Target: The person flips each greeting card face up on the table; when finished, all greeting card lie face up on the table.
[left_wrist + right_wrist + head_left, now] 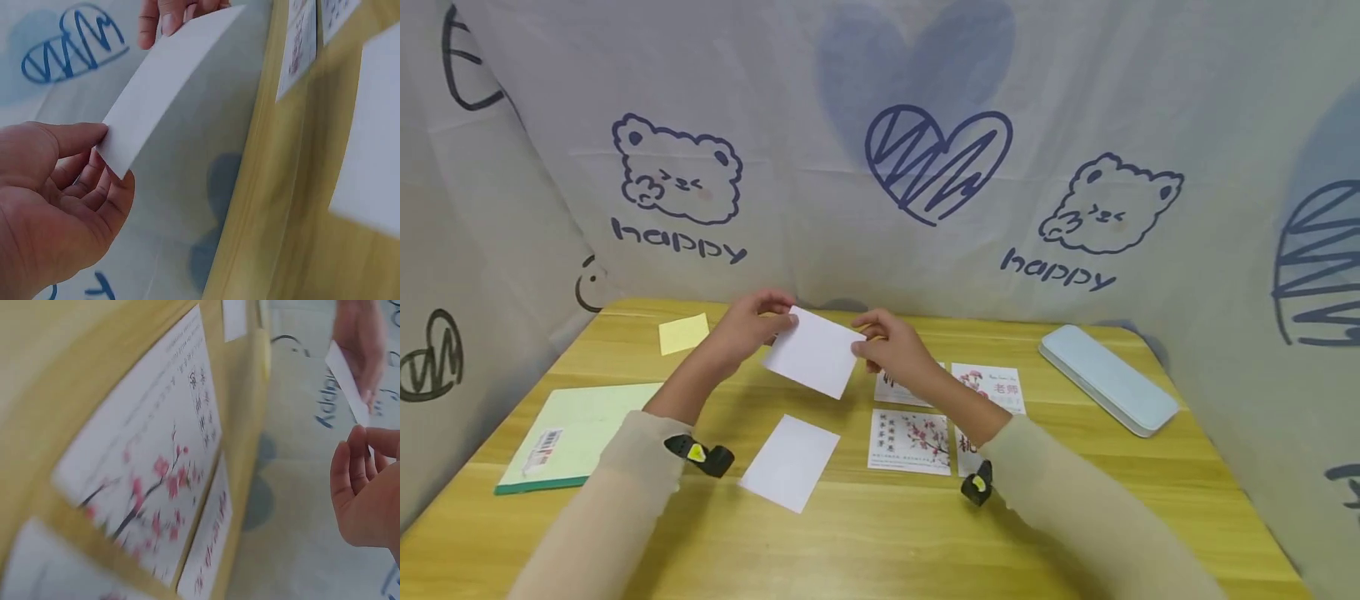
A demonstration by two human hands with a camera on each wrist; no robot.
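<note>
Tabletop (910,542) below | white card (814,354) | left hand (748,327), right hand (892,343) pinch (opposite edges)

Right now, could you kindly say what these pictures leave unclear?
Head view: parts of the upper-left printed card and lower-right printed card, behind the right arm.
Head view: some fingers of the left hand, behind the held white card.
Head view: print on the barcode label, too small.
Left wrist view: part of the lying white card, cut off by the right edge.
Right wrist view: the bottom-left card, blurred, cut off by the bottom edge.
</note>
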